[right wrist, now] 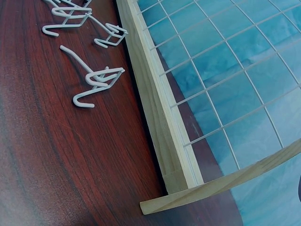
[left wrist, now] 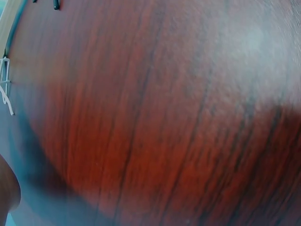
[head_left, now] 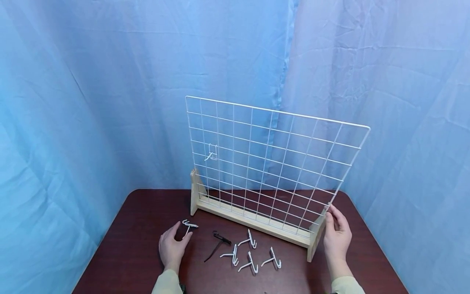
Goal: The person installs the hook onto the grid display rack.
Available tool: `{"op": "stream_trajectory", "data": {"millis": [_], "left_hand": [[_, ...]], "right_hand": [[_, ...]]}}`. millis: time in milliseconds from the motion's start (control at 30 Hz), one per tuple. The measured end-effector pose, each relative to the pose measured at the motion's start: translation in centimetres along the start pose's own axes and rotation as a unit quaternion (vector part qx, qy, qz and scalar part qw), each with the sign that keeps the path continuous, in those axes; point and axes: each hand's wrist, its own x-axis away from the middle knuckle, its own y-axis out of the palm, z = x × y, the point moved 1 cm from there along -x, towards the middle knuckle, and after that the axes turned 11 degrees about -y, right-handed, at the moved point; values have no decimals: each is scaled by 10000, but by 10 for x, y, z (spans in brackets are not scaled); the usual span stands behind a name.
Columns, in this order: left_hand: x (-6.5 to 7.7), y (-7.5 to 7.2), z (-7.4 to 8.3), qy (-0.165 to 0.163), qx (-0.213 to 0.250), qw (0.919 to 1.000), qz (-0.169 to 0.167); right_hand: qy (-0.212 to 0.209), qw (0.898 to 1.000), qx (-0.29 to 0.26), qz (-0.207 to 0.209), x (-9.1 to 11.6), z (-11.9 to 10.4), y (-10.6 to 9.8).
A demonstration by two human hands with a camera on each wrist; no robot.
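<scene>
A white hook (head_left: 189,224) lies between the spread thumb and fingers of my left hand (head_left: 172,247), at the left of the table. The left wrist view has this white hook (left wrist: 5,80) at its left edge, with part of a finger (left wrist: 8,188) below it. My right hand (head_left: 337,237) grips the wire grid rack (head_left: 280,185) at its right side, where the grid meets the wooden end piece (head_left: 316,237). On the grid's left part hangs another white hook (head_left: 211,154). In the right wrist view the grid (right wrist: 221,84) shows, but the right hand's hold is hidden.
Several white hooks (head_left: 271,259) lie on the dark wood-grain table (head_left: 139,228) before the rack's wooden base (head_left: 253,222). A black hook (head_left: 221,239) lies left of them. Behind the table hang blue curtains (head_left: 147,81).
</scene>
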Motion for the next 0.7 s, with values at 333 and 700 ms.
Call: {"op": "stream_trajectory", "data": {"millis": [333, 700], "left_hand": [[2, -1, -2, 162, -240, 9996, -67], [6, 1, -6, 192, -536, 9980, -276]], "right_hand": [[-10, 10000, -58, 59, 0, 2, 0], [81, 9995, -283, 61, 0, 5, -1]]}}
